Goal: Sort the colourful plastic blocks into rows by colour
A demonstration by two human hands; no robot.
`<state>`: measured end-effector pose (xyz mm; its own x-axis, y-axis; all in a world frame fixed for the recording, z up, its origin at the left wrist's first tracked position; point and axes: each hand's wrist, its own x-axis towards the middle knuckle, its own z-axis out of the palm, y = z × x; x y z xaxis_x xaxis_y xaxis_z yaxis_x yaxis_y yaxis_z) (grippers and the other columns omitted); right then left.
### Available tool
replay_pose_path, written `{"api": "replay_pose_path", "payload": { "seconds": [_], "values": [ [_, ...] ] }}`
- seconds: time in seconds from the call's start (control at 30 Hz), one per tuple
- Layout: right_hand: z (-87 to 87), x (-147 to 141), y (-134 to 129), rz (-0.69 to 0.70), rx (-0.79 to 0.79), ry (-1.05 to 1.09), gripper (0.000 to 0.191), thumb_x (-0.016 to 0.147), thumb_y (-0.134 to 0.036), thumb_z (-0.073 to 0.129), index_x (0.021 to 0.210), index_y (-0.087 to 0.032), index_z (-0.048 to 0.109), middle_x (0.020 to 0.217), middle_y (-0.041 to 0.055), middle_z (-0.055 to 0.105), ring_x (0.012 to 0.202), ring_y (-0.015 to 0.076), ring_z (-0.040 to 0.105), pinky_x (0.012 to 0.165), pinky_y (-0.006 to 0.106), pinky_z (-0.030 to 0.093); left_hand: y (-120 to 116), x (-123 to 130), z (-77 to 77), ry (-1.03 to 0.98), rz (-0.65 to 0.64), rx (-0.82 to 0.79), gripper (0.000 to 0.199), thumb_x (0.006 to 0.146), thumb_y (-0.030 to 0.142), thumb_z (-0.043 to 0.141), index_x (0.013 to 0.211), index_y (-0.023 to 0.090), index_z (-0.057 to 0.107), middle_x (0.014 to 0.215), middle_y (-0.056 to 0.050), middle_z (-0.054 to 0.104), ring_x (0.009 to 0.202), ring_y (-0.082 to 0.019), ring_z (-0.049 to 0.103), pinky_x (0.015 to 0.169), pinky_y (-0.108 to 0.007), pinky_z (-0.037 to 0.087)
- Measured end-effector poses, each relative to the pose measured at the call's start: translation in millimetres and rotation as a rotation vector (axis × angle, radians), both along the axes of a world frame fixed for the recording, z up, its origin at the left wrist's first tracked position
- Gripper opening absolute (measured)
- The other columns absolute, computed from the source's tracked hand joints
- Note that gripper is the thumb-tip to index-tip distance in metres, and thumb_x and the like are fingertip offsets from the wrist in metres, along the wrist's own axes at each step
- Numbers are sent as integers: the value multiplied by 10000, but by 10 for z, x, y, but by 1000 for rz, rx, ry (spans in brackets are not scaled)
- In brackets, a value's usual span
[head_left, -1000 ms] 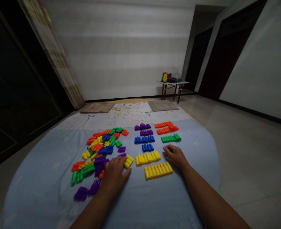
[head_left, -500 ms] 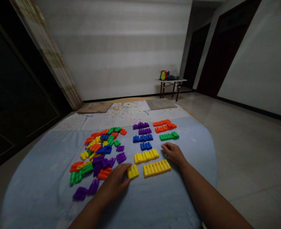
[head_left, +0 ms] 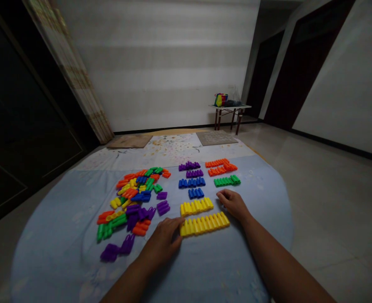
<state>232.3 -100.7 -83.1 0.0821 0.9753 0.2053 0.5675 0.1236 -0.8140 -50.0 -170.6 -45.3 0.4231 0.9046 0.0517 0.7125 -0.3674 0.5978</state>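
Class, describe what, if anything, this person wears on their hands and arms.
The left hand and right hand are bare, without gloves. The left forearm and right forearm are uncovered as far as they show, with no sleeve, watch or bracelet in view. It is too dim to rule out small rings.

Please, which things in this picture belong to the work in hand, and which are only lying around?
Seems part of the work:
left hand, touching the near yellow row
right hand, beside the far yellow row
purple rows, blue rows, orange rows, green row
mixed pile

Seems only lying around:
far left mat
far right mat
multicoloured bag on the side table
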Motion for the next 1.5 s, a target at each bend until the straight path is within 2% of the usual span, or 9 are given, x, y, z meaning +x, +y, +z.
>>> {"api": "replay_pose_path", "payload": {
  "seconds": [0.17, 0.37, 0.6, 0.8, 1.0, 1.13, 1.27, 1.4, 1.5],
  "values": [
    [-23, 25, 8, 19, -31, -13, 363, 757, -475, 442, 757, -166, 632, 591, 9, 616, 548, 141, 555, 543, 238, 414, -1, -50, 11, -6, 21, 16, 445, 736, 266, 531, 1179, 229, 527, 1198, -69, 570, 1094, -208, 502, 978, -352, 364],
    [-1, 30, -5, 27, -47, -15, 365, 753, -482, 445, 770, -168, 631, 604, 9, 622, 551, 149, 566, 556, 250, 421, 159, -317, 183, 24, 244, 156, 328, 805, 341, 442, 1065, 197, 580, 1028, -66, 624, 904, -171, 575, 848, -324, 443],
    [-19, 12, 0, 15, -24, 32, 353, 737, -474, 463, 737, -167, 638, 579, 7, 616, 526, 139, 545, 532, 239, 409, 277, -616, 304, 429, 446, 292, 341, 801, 381, 436, 1008, 164, 599, 1023, -95, 613, 971, -225, 549, 862, -362, 400],
    [-38, 0, 11, 13, -13, 19, 347, 758, -468, 449, 732, -171, 626, 577, 2, 607, 537, 136, 544, 530, 232, 402, 276, -600, 274, 554, 436, 210, 316, 804, 362, 424, 989, 175, 598, 1004, -96, 592, 906, -213, 568, 785, -329, 420],
    [-21, -14, 10, 9, 5, 0, 343, 774, -454, 435, 724, -170, 621, 596, 12, 619, 567, 143, 553, 548, 230, 405, 386, -618, 156, 315, 383, 198, 277, 781, 294, 459, 1001, 193, 594, 1041, -70, 602, 952, -190, 561, 853, -322, 409],
    [-7, -11, 11, 19, 3, -9, 332, 777, -440, 432, 738, -169, 619, 621, 17, 629, 568, 143, 555, 557, 232, 407, 477, -530, 164, 87, 363, 294, 269, 765, 314, 488, 982, 194, 591, 1040, -59, 602, 974, -190, 553, 891, -339, 411],
    [-6, -8, 12, 13, -10, -11, 331, 775, -442, 434, 734, -172, 619, 602, 13, 625, 562, 146, 557, 552, 233, 404, 551, -286, 223, -47, 325, 305, 239, 742, 307, 529, 945, 194, 585, 1008, -53, 598, 957, -190, 556, 873, -340, 431],
    [-7, -14, 10, 10, 4, -7, 330, 779, -445, 434, 717, -174, 613, 629, 16, 633, 575, 142, 557, 554, 226, 406, 665, -21, 204, -63, 271, 299, 169, 744, 243, 520, 891, 183, 577, 954, -57, 592, 908, -174, 561, 839, -316, 439],
    [-3, -21, 11, 6, -2, -8, 330, 779, -446, 434, 715, -175, 610, 624, 15, 629, 578, 141, 558, 554, 223, 409, 781, 108, 128, 43, 243, 249, 172, 754, 228, 503, 905, 181, 571, 973, -57, 583, 918, -159, 555, 847, -290, 421]
  ]
}}
